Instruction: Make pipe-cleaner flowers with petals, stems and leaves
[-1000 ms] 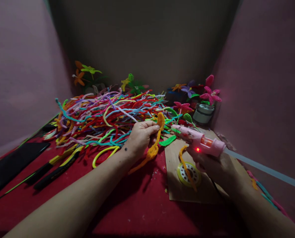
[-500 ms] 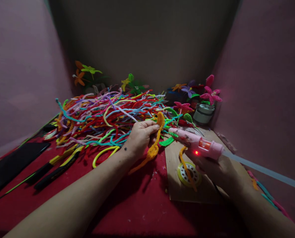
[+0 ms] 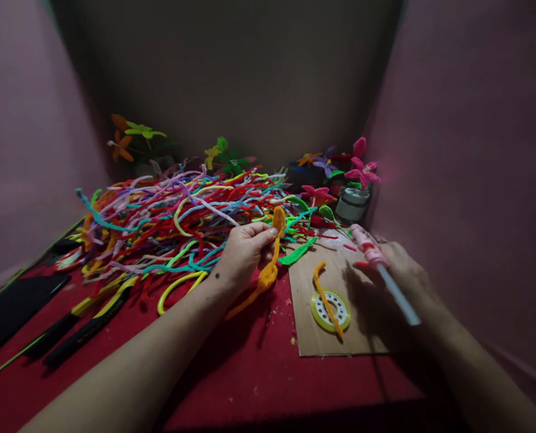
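Near the centre my left hand (image 3: 250, 249) pinches an orange pipe-cleaner piece (image 3: 268, 276) between thumb and fingers; its looped tip points up and its tail hangs down. On the right, my right hand (image 3: 396, 264) is wrapped round a pink glue gun (image 3: 368, 245) with a clear glue stick sticking out of its back end. The gun is over the right part of a cardboard sheet (image 3: 306, 337), its nozzle pointing away. On that sheet lies a yellow-rimmed tape roll (image 3: 344, 308) with a bent orange pipe cleaner (image 3: 326, 300) across it.
A heap of coloured pipe cleaners (image 3: 160, 222) spreads behind my left hand. Black-and-yellow pliers (image 3: 92, 319) and a black flat object (image 3: 20, 307) lie on the left. Pipe-cleaner flowers (image 3: 362, 172) and a grey pot (image 3: 353, 205) stand at the back. A green leaf (image 3: 298, 251) lies beside the cardboard.
My right hand has moved the glue gun right, away from the orange piece, and turned it so the nozzle points away. My left hand keeps its pinch. The view has shifted slightly.
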Tool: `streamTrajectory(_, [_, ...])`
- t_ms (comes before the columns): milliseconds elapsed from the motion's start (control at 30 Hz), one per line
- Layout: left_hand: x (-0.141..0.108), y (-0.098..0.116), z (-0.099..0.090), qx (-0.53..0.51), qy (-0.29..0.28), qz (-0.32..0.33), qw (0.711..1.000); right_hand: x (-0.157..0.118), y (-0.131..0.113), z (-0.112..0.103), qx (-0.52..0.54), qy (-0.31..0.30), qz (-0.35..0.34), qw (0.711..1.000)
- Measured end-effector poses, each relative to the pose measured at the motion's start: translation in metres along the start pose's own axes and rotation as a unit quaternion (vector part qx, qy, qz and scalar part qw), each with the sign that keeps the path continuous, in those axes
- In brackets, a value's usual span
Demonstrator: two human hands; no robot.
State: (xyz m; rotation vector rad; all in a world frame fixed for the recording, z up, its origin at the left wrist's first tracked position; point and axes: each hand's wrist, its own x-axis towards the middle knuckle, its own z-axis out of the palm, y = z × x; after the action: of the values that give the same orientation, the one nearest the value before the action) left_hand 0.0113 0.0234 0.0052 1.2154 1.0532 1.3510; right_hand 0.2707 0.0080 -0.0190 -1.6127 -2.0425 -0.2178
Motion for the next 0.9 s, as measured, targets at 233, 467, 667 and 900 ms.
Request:
streamTrajectory(233, [0.0,0.001,0.001,-0.01,0.002,-0.012,1.0,-0.013,0.024,-0.006,-0.164,-0.169,0.09,0.968])
streamTrajectory(467, [-0.003,0.001,0.003,-0.019,-0.004,-0.005,1.0,-0.011,0.034,-0.009,-0.106,-0.128,0.062,0.984])
streamTrajectory(667, [-0.002,-0.002,0.002,-0.003,-0.017,0.004,1.0,-0.007,-0.019,-0.012,0.045,-0.09,-0.018,0.995])
streamTrajectory(900, [-0.003,-0.001,0.002,-0.002,-0.016,0.01,1.0,0.022,-0.051,0.03,0.047,-0.162,-0.097,0.981])
